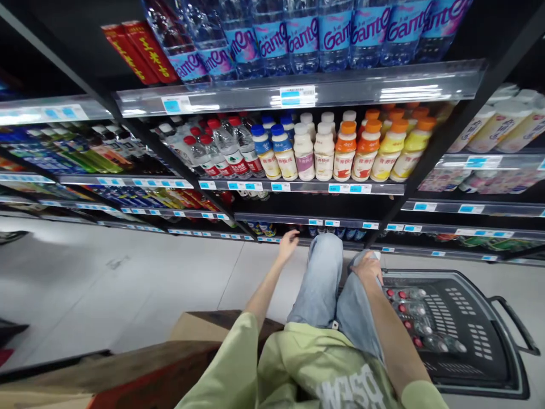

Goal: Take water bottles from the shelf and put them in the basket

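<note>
I crouch before black store shelves full of drink bottles. My left hand reaches out toward the lowest shelf, fingers loosely curled, nothing visible in it. My right hand rests on my right knee in pale jeans, fingers bent over the knee, holding nothing that I can see. Just right of it stands a dark shopping basket with several red-capped water bottles lying inside. At eye level sits a row of milk-drink bottles with blue, white, orange and yellow caps.
Large water bottles line the top shelf. Red-capped water bottles stand left of the milk drinks. A brown cardboard box lies on the grey tiled floor at my left. Shelves continue to both sides.
</note>
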A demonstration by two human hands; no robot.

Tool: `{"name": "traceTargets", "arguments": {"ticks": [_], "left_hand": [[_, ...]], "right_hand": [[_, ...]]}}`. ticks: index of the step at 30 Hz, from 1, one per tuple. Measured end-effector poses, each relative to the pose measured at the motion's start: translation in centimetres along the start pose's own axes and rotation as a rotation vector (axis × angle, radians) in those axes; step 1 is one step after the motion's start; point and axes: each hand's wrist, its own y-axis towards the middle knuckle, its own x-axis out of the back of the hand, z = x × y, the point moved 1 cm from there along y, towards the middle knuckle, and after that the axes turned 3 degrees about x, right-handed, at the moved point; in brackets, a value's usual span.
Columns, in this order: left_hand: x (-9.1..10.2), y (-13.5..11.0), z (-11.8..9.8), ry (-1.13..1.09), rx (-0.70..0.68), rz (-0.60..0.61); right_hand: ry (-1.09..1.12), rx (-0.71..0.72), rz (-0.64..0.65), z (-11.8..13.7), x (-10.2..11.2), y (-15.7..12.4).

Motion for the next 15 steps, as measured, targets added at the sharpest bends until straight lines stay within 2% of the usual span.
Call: {"name": "traceTargets", "arguments": {"ticks": [2, 6, 8, 11, 15], "left_hand": [[3.1, 3.7, -0.3, 0.046, 0.068, -0.07], [9.9, 10.9, -1.8, 0.162, 0.115, -0.196], [12.7, 14.3, -2.4, 0.241, 0.117, -0.237], [14.8, 18.6, -2.7, 0.419, 0.067, -0.299], [15.0, 22.9, -2.6, 0.756, -0.056, -0.233]], "right_hand": [[-0.076, -0.005, 0.015, 0.1, -0.2, 0.4], [-0.06, 0.116, -0.076, -0.2, -0.7, 0.5], [-0.028, 0.173, -0.105, -0.5, -0.9, 0.1], [0.019, 0.185, -0.11, -0.6, -0.7, -0.3], [0.092, 0.192, -0.06, 0.1, -0.8, 0.4]]}}
